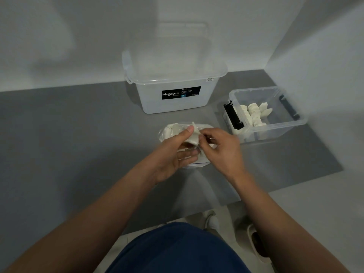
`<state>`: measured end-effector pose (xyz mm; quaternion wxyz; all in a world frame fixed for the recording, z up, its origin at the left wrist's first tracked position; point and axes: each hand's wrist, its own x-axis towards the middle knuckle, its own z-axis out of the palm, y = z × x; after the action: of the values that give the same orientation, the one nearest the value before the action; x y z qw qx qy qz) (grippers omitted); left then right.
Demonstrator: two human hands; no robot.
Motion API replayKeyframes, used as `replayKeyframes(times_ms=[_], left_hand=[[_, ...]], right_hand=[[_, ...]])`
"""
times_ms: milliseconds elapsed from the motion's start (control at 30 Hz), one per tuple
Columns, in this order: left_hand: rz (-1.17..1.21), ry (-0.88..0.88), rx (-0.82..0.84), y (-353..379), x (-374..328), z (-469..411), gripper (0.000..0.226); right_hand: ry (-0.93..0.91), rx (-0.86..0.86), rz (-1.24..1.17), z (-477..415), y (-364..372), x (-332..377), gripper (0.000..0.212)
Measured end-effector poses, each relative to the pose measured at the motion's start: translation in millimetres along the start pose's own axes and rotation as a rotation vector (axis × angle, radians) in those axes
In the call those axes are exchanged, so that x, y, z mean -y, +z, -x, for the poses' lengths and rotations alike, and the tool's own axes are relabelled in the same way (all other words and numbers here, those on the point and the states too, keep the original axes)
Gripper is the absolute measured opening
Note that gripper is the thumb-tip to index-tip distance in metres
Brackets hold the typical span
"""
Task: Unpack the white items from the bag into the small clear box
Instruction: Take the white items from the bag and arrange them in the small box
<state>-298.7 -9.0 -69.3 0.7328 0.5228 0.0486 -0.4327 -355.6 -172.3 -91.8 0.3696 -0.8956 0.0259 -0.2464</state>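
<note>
A clear plastic bag [169, 131] of white items lies on the grey table in the middle of the head view. My left hand [173, 152] holds a white item [194, 137] at the bag's mouth, thumb on top and fingers underneath. My right hand [220, 146] pinches the same item's right edge with its fingertips. To the right stands the small clear box [283, 123] with black clips, and several white items [256, 113] stand in rows inside it. The bag's near part is hidden under my hands.
A larger translucent Megabox tub [173, 83] with its lid on stands behind the bag against the white wall. The grey table [69, 134] ends at a wall on the right. Below the front edge are my blue clothing and feet.
</note>
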Motion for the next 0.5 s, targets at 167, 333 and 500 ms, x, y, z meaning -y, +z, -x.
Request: replayKeyframes(times_ms=[167, 333, 500], left_hand=[[0.001, 0.075, -0.105, -4, 9, -16, 0.033], [-0.174, 0.127, -0.178, -8, 11, -19, 0.016], [-0.211, 0.19, -0.181, -9, 6, -17, 0.015]], right_hand=[[-0.162, 0.127, 0.128, 13, 9, -10, 0.018], [-0.088, 0.189, -0.006, 10, 3, -10, 0.015], [0.293, 0.089, -0.226, -15, -6, -1, 0.024]])
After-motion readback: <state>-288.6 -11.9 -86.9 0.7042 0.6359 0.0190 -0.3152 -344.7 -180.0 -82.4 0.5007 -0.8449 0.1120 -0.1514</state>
